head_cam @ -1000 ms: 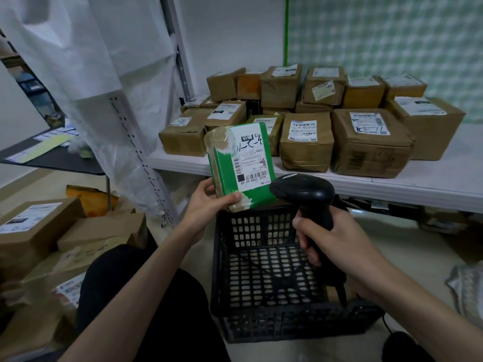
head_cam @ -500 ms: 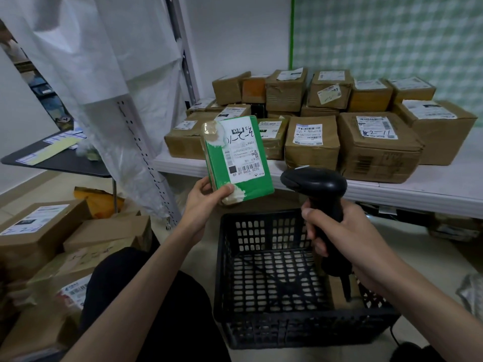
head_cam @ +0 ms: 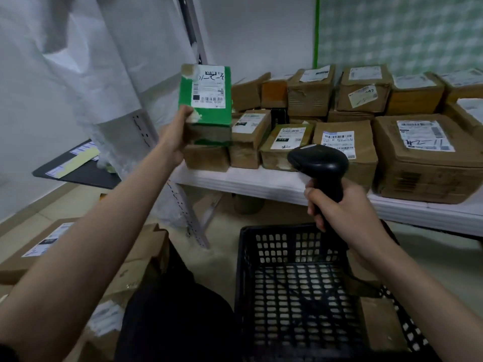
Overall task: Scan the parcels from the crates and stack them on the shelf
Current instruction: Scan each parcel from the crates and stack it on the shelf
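My left hand [head_cam: 180,131] grips a green parcel [head_cam: 209,100] with a white label by its lower left corner, stretched out over the left end of the white shelf [head_cam: 261,182]. The parcel hangs just above a brown box [head_cam: 206,158] there; whether it touches is unclear. My right hand [head_cam: 339,218] holds a black barcode scanner [head_cam: 317,163] by its handle, above the black plastic crate [head_cam: 295,283]. Several brown labelled parcels [head_cam: 418,158] stand on the shelf. A brown parcel [head_cam: 379,322] lies in the crate's right part.
More brown boxes [head_cam: 52,246] lie on the floor at the left. A perforated metal upright [head_cam: 180,202] draped in white sheeting stands beside the shelf's left end. A dark table [head_cam: 81,173] with papers is further left. My dark-clothed knee [head_cam: 170,309] is beside the crate.
My left hand has carried the green parcel up and away from the scanner, out to the shelf's left end. My right hand with the scanner has stayed about where it was.
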